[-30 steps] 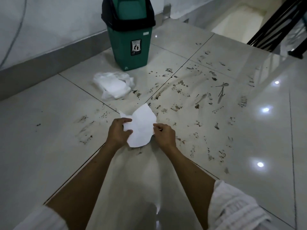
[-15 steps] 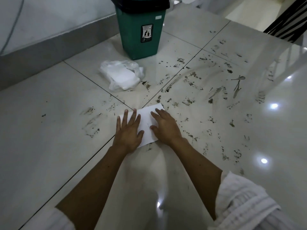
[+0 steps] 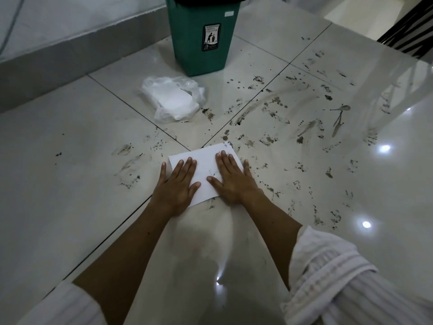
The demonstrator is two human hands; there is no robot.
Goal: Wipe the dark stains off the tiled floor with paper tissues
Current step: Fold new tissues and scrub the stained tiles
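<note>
Glossy pale tiled floor with dark grout lines, bounded at the far left edge by a grey skirting under a light wall. Dark stains scattered over the middle and right-hand tiles. Green bin standing by the far edge, a plastic bag of tissues lying just in front. White paper tissue spread flat where four tiles meet. Left hand and right hand pressed palm-down on it, fingers straight, slightly spread.
</note>
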